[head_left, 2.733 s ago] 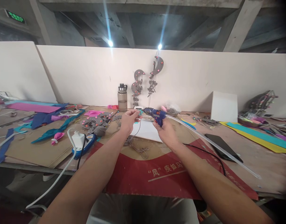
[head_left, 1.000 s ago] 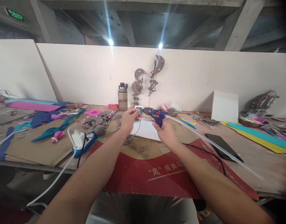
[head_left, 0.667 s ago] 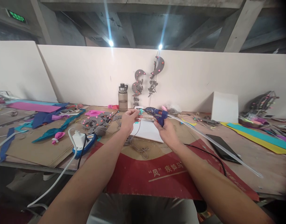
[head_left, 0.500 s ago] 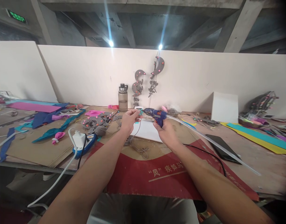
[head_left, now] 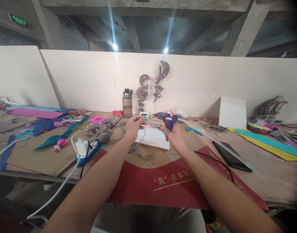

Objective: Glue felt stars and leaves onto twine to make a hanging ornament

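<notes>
Left hand, at the centre of the frame, pinches a small teal scrap, with a grey cord running down from it to loose loops. Just right of centre, the right hand is wrapped around the handle of a blue glue gun, its nozzle pointing left, near the scrap but apart from it. A clear glue stick trails from the gun's back toward the lower right, passing over a black phone. Below the hands lie white paper and a red-and-brown cardboard sheet on the counter. Left of centre, a power strip sits near grey yarn; a bottle stands upright behind.
</notes>
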